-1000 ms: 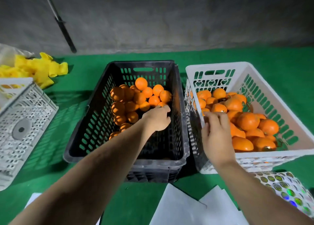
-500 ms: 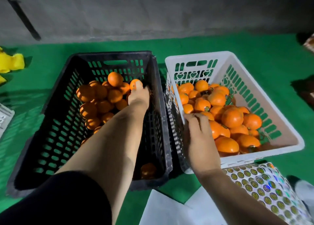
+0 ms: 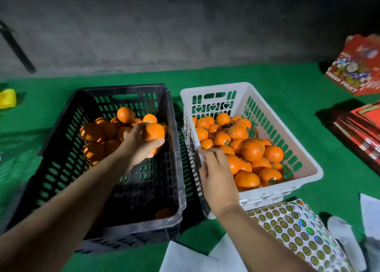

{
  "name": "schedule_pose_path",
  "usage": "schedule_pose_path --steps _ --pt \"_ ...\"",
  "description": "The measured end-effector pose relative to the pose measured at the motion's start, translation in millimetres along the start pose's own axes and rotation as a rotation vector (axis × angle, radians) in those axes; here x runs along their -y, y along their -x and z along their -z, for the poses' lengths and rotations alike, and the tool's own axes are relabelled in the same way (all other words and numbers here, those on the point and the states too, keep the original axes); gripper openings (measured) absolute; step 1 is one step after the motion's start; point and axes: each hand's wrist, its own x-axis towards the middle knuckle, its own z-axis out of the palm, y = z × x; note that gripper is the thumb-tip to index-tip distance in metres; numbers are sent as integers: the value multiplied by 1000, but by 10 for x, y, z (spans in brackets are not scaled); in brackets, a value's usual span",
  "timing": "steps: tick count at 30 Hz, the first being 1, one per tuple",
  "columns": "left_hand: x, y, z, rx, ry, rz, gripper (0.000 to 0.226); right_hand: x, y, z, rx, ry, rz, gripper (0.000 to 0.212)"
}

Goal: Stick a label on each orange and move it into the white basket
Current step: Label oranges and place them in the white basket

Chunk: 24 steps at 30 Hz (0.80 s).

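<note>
Left hand [image 3: 141, 146] curled round an orange [image 3: 154, 132], lifted just above the pile in the black crate [image 3: 174, 148]. Right hand [image 3: 216, 175] over the near-left rim of the white basket [image 3: 308, 160], fingers bent — pinching a label, perhaps, too small to tell. Sticker sheet [image 3: 292, 230] beside the basket. Risk: a loose one-handed grip — fruit slipping back into the crate unlabelled, or the label creasing on contact.
</note>
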Motion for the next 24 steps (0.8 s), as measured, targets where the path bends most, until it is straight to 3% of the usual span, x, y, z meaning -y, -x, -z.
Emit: schedule_pose_path --steps 2,6,10,14,24 --pt "-105 537 -17 20 186 -109 73 53 -3 89 -43 -150 -43 31" --pt "-277 1472 -128 7 383 -232 70 416 40 463 -236 -615 -329 35" --pt "-314 2119 -231 -3 321 -288 77 1026 297 915 -82 -973 -205 40" --pt "-262 2491 -284 56 245 -348 82 1373 544 1221 114 -946 -133 43" --pt "-189 2905 -362 30 245 -398 80 1393 814 1485 231 -813 -89 41"
